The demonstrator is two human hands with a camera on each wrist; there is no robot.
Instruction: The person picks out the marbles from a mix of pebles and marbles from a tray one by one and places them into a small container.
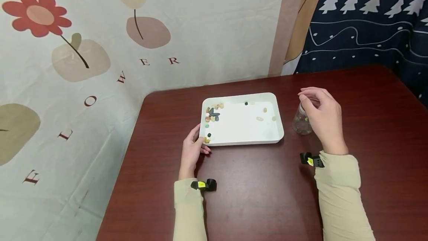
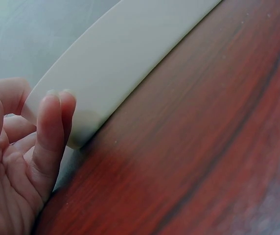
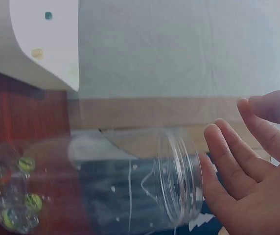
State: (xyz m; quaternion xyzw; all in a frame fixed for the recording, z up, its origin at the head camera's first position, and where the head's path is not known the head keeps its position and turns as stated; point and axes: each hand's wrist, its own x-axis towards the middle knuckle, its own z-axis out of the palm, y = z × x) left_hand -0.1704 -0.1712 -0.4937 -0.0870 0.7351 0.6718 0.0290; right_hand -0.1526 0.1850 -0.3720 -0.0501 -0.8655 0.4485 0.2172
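My left hand [image 1: 191, 153] grips the near-left corner of a white rectangular tray [image 1: 239, 131], thumb over the rim and other fingers along the outside. Small stones [image 1: 214, 114] in dark, green, amber and pale tones cluster at the tray's left end, with a few toward its right. Over the mouth of a clear jar [image 1: 302, 125] hovers my right hand [image 1: 323, 120], fingers loosely bent. Its thumb and index fingertips come close together in the right wrist view, and nothing shows between them. Glass marbles [image 3: 26, 163], some with yellow-green swirls, lie at the jar's bottom.
Everything stands on a dark red wooden table [image 1: 254, 189]. A pale curtain [image 1: 217, 25] with printed flowers hangs behind its far edge, and a navy cloth [image 1: 361, 36] with white trees hangs at the right. Each wrist wears a black strap camera.
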